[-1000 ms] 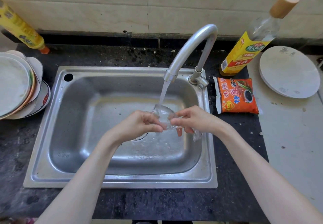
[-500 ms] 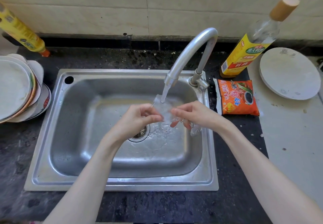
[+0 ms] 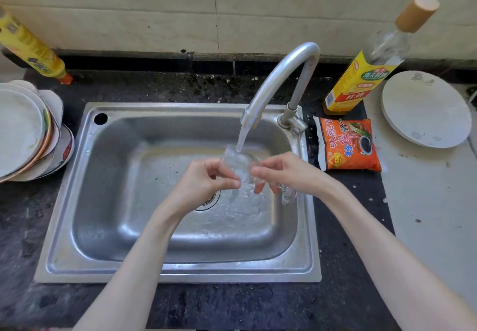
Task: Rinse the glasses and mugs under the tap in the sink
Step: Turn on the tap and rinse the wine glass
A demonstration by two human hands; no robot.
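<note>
Both hands meet over the middle of the steel sink (image 3: 77,227), holding 1 clear glass (image 3: 238,163) between them right under the tap (image 3: 278,77). The left hand (image 3: 204,186) pinches the glass at its near side with thumb and curled fingers; the right hand (image 3: 286,173) grips the other side, its fingers curled round the wall of the glass. The glass is tilted, its open mouth turned up toward the spout, and the running water (image 3: 242,137) falls straight into it and spills down onto the sink floor near the drain (image 3: 210,200), which the left hand partly hides. On the dark counter to the left stands a stack of plates (image 3: 23,129) with a yellow bottle (image 3: 31,49) behind it. To the right of the tap lie an orange sauce packet (image 3: 348,144), a tall bottle with a yellow label (image 3: 361,82) and 1 white plate (image 3: 426,111).
</note>
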